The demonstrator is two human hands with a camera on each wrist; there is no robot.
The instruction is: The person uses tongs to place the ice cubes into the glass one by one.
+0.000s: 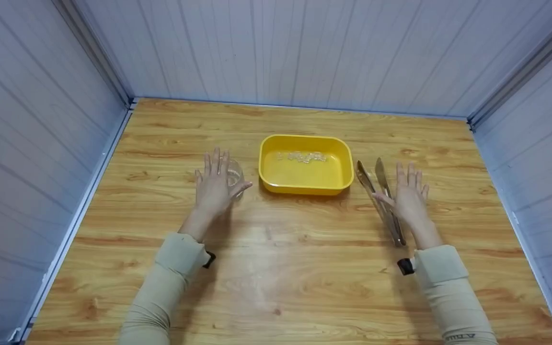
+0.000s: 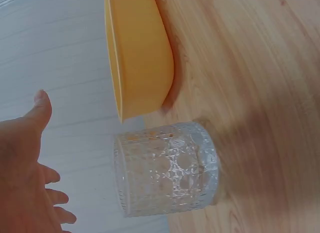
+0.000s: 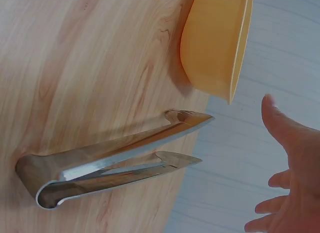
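My left hand (image 1: 213, 190) is held palm down with fingers spread, above and beside a clear patterned glass (image 2: 167, 170). In the head view the hand partly covers that glass (image 1: 235, 178); the left wrist view shows the two apart. On the other side, my right hand (image 1: 409, 199) spreads its fingers near metal tongs (image 3: 115, 155), holding nothing. The tongs (image 1: 391, 218) lie on the table with their arms apart and tips pointing away from me. Between the hands stands a yellow basin (image 1: 304, 179) with several small clear pieces, perhaps ice cubes (image 1: 307, 157), inside.
The wood-grain table (image 1: 276, 278) is bounded by pale panel walls (image 1: 276, 52) at the back, left and right. Metal edging (image 1: 79, 215) runs along the left side of the tabletop.
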